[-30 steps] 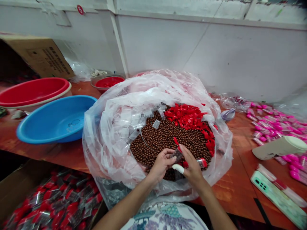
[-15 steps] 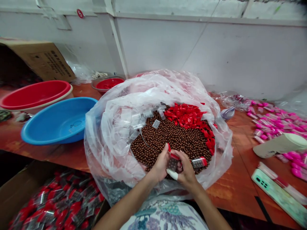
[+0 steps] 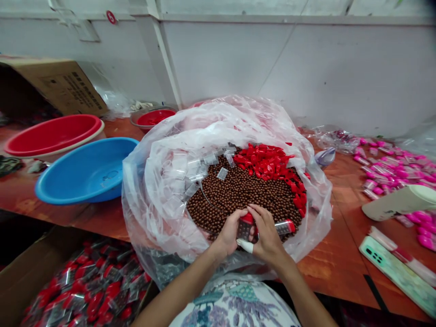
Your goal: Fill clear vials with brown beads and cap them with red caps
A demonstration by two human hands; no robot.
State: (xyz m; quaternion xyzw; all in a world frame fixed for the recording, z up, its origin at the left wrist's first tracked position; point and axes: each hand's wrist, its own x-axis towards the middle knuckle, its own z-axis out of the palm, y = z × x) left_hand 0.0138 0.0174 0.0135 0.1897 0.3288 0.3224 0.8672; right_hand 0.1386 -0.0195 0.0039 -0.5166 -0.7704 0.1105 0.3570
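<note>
Both hands are right over the near edge of the big plastic bag (image 3: 160,181) full of brown beads (image 3: 245,193). The left hand (image 3: 229,231) has its fingers curled shut around a small clear vial (image 3: 244,228) packed with beads, and the right hand (image 3: 267,234) pinches down on the vial's red cap (image 3: 247,218) with thumb and forefinger. The right thumb looks wrapped in white tape (image 3: 245,245). A second capped vial (image 3: 285,226) pokes out from the right hand's outer fingers, probably tucked in there, though it's hard to see the grip. Loose red caps (image 3: 269,164) sit piled at the far side of the beads. A blue basin (image 3: 85,170) sits off to the left.
</note>
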